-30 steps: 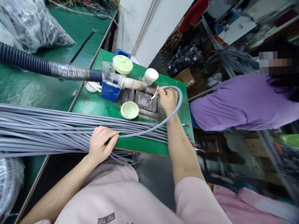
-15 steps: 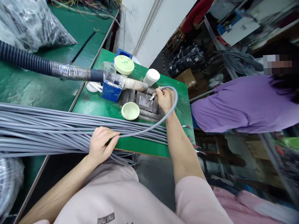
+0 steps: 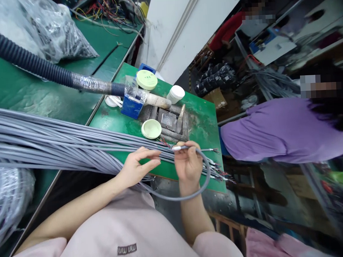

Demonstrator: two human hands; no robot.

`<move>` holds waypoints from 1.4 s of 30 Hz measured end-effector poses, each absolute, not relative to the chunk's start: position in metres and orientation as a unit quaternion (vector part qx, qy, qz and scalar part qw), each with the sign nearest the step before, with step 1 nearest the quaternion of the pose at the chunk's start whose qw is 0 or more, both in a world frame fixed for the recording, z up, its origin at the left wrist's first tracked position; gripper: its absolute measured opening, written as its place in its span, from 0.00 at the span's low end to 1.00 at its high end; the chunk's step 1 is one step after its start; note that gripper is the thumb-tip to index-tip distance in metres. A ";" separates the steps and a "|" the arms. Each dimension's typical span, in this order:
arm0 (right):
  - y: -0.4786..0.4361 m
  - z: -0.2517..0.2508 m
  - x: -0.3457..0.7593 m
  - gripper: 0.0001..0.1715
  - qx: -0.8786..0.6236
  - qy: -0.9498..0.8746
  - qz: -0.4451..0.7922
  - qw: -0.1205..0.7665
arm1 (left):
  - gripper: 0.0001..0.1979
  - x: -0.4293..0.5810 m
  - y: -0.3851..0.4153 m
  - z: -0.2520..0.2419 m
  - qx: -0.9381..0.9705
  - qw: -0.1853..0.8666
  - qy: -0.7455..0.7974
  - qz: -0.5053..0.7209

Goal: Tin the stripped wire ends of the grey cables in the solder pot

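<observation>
Cable (image 3: 177, 198) looped, white-sleeved end pinched in right hand (image 3: 189, 162); wire tips (image 3: 164, 143) near bowl (image 3: 151, 135). Left hand (image 3: 136, 166) beside it, thumb and fingers apart. Bundle (image 3: 61, 144) runs behind both hands on desk (image 3: 203, 104); hose (image 3: 29, 55) and jar (image 3: 175, 94) beyond. Versus half a second ago: end drawn back from metal plate (image 3: 168, 120) toward body; left fingertips parted.

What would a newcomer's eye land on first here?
First, the thick bundle of gray cables stretching from the left edge onto the small green table. Then the right hand, holding a looped cable near its white end, beside the open left hand. Above them, a dark ribbed hose comes in from the upper left.
</observation>
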State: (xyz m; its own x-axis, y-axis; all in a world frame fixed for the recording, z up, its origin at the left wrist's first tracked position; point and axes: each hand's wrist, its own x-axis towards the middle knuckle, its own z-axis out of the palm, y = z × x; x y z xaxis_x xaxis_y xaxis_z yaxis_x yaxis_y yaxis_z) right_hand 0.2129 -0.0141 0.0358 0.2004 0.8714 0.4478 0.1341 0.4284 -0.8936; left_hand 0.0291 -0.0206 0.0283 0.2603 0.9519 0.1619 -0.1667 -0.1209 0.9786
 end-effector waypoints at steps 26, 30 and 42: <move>-0.067 0.009 0.177 0.10 -0.435 -0.291 0.492 0.696 | 0.12 0.055 -0.038 0.035 0.320 0.734 0.336 0.496; -0.068 0.007 0.177 0.10 -0.442 -0.293 0.488 0.693 | 0.12 0.055 -0.038 0.034 0.315 0.736 0.341 0.493; -0.072 0.002 0.178 0.08 -0.414 -0.333 0.472 0.704 | 0.12 0.051 -0.039 0.035 0.312 0.733 0.356 0.489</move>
